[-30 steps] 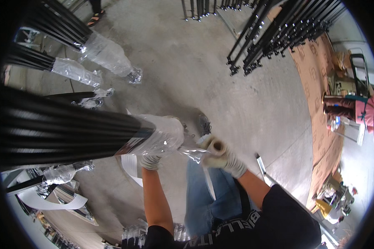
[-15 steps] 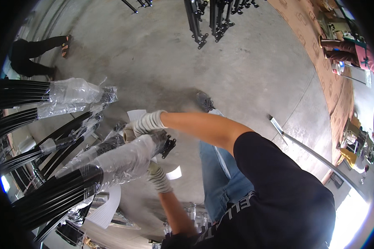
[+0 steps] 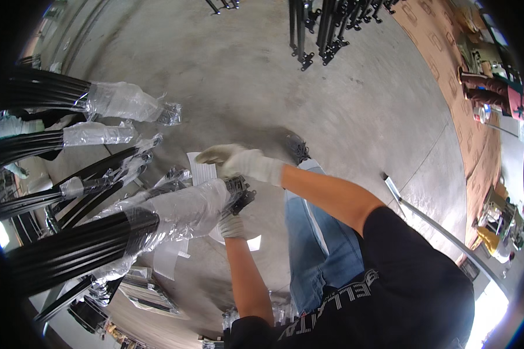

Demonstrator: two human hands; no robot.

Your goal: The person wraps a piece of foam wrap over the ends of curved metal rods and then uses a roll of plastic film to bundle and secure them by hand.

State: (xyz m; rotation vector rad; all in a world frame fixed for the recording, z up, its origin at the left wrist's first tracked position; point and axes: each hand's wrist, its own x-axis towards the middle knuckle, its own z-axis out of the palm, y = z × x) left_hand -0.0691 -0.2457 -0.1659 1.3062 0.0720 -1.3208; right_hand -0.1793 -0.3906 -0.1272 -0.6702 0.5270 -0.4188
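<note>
Your left hand [image 3: 232, 225], gloved, sits under the plastic-wrapped end of the bundle of black metal bars [image 3: 128, 230]; its grip is hidden behind the wrap, so I cannot tell how it is set. Your right hand [image 3: 239, 161], gloved, lies over the top of that end, fingers spread loosely, clasping nothing that shows. The bundle slants in from your left, above the concrete floor [image 3: 244, 75]. Other wrapped bundles [image 3: 108, 102] lie further left.
</note>
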